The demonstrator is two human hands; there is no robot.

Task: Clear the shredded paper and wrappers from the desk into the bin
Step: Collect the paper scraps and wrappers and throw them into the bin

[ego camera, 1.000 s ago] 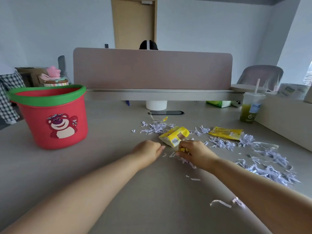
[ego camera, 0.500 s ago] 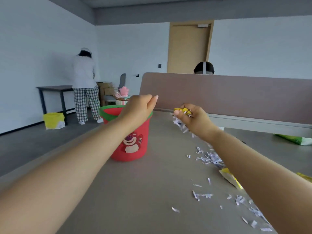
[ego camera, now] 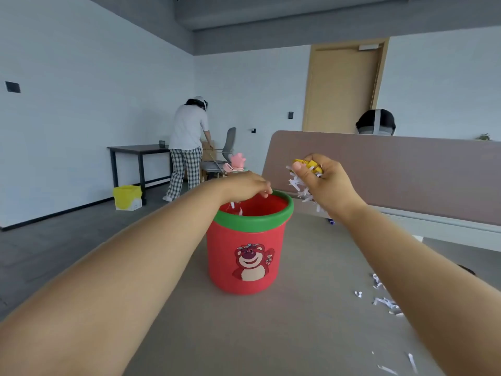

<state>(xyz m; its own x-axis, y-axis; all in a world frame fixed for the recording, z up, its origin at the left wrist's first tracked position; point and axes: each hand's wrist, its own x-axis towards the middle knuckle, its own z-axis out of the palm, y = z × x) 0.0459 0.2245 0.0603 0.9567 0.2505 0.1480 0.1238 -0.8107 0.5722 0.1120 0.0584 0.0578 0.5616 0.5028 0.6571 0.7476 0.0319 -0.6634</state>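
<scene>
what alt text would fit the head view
Two arms reach toward a red bin on a desk. The left hand hangs over its mouth; the right hand, right of it, grips shredded paper and a yellow wrapper.

Red bin [ego camera: 245,251], green rim; yellow wrapper [ego camera: 311,164]

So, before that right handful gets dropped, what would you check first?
1. Bin upright on the desk: ok.
2. Left hand over the bin's opening: ok.
3. Left hand emptied: cannot tell; white bits show below it inside the rim.
4. Right hand grips shredded paper and yellow wrapper: ok.
5. Right hand over the opening: not ok, it looks right of the rim.
6. Desk cleared: not ok, loose shreds lie on it.
</scene>
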